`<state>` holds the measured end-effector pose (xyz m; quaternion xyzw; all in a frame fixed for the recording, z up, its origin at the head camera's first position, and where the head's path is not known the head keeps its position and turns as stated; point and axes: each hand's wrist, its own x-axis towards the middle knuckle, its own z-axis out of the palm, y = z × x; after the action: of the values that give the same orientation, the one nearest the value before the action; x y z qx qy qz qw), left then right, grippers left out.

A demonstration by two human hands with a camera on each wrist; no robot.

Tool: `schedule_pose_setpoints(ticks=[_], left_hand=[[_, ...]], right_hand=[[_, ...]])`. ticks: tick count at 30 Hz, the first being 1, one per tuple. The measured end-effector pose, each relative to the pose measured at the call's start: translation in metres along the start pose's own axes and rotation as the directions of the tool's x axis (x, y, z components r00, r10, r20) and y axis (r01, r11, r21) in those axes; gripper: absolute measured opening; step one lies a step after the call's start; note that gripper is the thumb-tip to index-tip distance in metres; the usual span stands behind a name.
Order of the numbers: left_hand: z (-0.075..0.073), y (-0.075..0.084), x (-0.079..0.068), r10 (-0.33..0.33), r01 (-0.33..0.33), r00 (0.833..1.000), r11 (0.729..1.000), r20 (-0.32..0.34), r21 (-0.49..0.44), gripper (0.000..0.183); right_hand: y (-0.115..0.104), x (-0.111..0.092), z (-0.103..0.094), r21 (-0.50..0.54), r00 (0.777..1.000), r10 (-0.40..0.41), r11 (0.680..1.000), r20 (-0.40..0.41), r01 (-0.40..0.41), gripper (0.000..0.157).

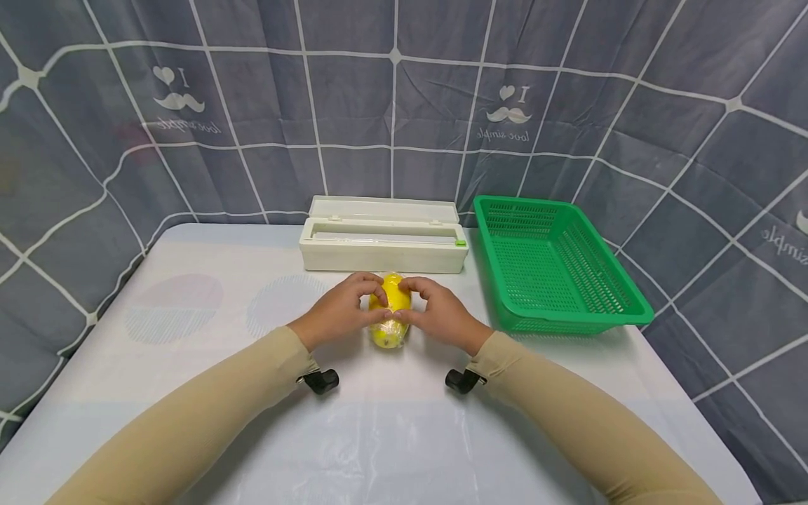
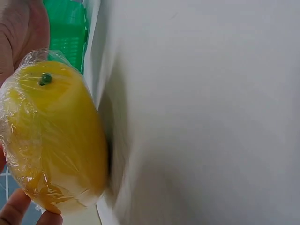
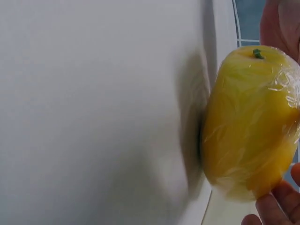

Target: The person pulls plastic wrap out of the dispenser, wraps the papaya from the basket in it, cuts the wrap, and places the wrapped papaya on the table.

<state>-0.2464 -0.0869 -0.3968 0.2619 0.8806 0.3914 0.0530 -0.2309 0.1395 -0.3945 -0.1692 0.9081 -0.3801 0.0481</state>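
Observation:
An oblong yellow melon [image 1: 388,335], wrapped in shiny cling film, lies on the table in front of the white box, its green stem end facing me. My left hand [image 1: 344,308] holds it from the left, and my right hand [image 1: 445,312] holds it from the right. Both thumbs meet over the top, fingers curled against its sides. Up close in the left wrist view, the film on the melon [image 2: 61,136] is wrinkled, with a loose fold by the stem. The right wrist view shows the melon [image 3: 248,126] with fingertips [image 3: 269,208] at its side.
Behind the melon stands a long white box [image 1: 385,259], lid raised, with a roll of film inside and a small green piece at its right end. A green plastic basket [image 1: 568,319] sits at the back right. Grey checked curtains [image 1: 353,91] surround the table [image 1: 404,435].

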Motion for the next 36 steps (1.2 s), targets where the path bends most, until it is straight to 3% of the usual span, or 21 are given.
schedule_pose_setpoints(ticks=[7,15,23,31,33,36], left_hand=[[-0.001,-0.002,0.001,-0.014,0.014,1.0,0.999,0.003,-0.045,0.02],[-0.01,-0.013,-0.002,0.085,-0.091,0.992,0.994,0.097,0.066,0.022],[-0.019,-0.019,0.0,0.105,-0.122,0.978,0.989,0.178,0.089,0.035],[-0.017,-0.016,0.004,0.05,-0.06,0.988,0.996,0.147,0.066,0.029],[-0.016,-0.014,0.005,0.007,-0.011,0.99,0.999,0.138,0.033,0.036],[-0.015,-0.011,0.006,-0.074,0.08,0.987,0.996,0.14,-0.036,0.064]], right_hand=[[0.005,0.003,-0.004,0.039,0.996,-0.044,0.998,0.074,0.041,0.062],[0.003,0.006,-0.001,-0.012,0.998,-0.039,0.999,0.055,0.04,0.057],[0.006,0.009,-0.005,0.02,0.993,-0.068,0.998,0.093,0.067,0.059],[0.007,0.008,-0.006,0.001,0.987,-0.091,0.996,0.13,0.092,0.066],[0.007,0.008,-0.006,-0.007,0.987,-0.092,0.996,0.131,0.093,0.065],[0.007,0.008,-0.006,-0.011,0.987,-0.087,0.996,0.132,0.089,0.065]])
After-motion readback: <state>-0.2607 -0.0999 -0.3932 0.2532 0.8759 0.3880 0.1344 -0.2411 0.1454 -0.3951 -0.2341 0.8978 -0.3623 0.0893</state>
